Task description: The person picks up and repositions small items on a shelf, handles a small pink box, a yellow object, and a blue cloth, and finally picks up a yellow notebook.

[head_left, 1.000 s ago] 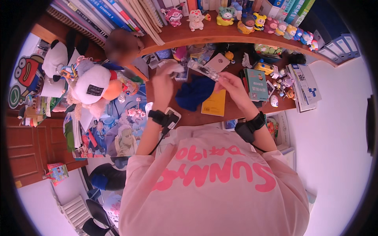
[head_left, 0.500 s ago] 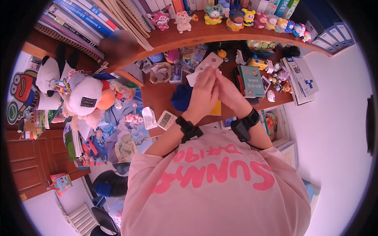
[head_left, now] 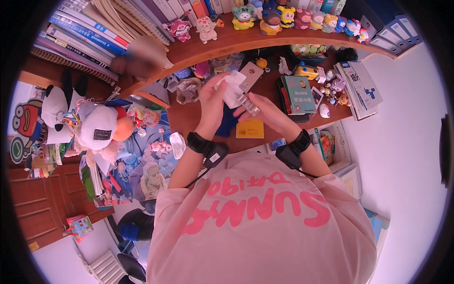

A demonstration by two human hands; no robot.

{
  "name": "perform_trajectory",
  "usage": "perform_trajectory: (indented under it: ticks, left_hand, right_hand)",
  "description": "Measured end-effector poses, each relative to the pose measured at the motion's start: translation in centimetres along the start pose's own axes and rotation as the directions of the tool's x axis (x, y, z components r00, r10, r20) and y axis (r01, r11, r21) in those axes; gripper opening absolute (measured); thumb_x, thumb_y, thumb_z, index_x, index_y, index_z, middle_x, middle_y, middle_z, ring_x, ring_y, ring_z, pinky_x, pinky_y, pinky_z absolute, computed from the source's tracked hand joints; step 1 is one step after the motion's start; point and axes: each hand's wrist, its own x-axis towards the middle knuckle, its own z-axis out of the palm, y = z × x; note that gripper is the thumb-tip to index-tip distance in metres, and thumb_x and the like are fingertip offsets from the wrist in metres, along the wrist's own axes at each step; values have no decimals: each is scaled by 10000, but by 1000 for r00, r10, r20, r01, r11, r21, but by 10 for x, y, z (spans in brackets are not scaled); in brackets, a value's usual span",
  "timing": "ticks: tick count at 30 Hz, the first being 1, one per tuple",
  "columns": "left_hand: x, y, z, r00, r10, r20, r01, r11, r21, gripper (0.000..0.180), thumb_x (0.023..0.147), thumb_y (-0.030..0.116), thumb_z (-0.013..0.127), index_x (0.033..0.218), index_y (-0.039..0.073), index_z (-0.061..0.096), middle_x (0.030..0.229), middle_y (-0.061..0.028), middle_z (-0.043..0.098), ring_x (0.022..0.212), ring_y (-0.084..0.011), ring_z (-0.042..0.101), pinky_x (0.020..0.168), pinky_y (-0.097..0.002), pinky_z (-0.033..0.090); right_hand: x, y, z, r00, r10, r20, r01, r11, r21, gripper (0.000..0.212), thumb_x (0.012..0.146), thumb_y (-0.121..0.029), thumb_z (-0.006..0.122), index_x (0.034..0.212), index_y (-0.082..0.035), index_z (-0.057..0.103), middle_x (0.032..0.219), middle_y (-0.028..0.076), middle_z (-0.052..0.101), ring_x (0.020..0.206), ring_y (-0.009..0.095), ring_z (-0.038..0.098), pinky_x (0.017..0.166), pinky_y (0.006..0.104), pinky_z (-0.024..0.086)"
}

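My left hand is closed on a crumpled white tissue, above the desk. To its right, my right hand pinches a small clear, shiny object between thumb and fingers. The tissue's lower end touches or overlaps that object; I cannot tell which. Its exact kind is not plain. Below the hands lie a dark blue cloth and a yellow booklet. Just beyond the tissue is a beige card-like booklet.
A green book tops a stack on the right, near small toy figures. An open paper bag stands left of my hands. The raised shelf curves across the back with figurines and books. Plush toys hang at left.
My hands have moved apart from being pressed together; the tissue and clear object now show between them. The yellow booklet is more exposed, and the small white digital timer has gone from sight.
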Motion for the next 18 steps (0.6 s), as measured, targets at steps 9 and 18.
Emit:
perform_trajectory:
  ticks: [9, 18]
  left_hand:
    - [23, 14, -11, 977, 69, -200, -83, 995, -61, 241, 858, -9, 453, 1067, -11, 573, 1069, -126, 591, 912, -189, 597, 788, -301, 482]
    - [-23, -20, 35, 888, 210, 409, -454, 534, 713, 439, 765, -85, 429, 1184, 22, 508, 1252, -185, 475, 1193, -357, 418, 1012, -400, 333]
  right_hand:
    - [0, -1, 3, 986, 128, 108, -151, 956, 251, 348, 950, -337, 379, 1047, -32, 519, 641, 3, 479, 534, 79, 387, 519, 212, 322]
    - [11, 11, -1, 998, 58, -36, -35, 893, 449, 312, 931, -386, 398, 1029, -114, 516, 839, -5, 520, 685, 78, 489, 525, 207, 353]
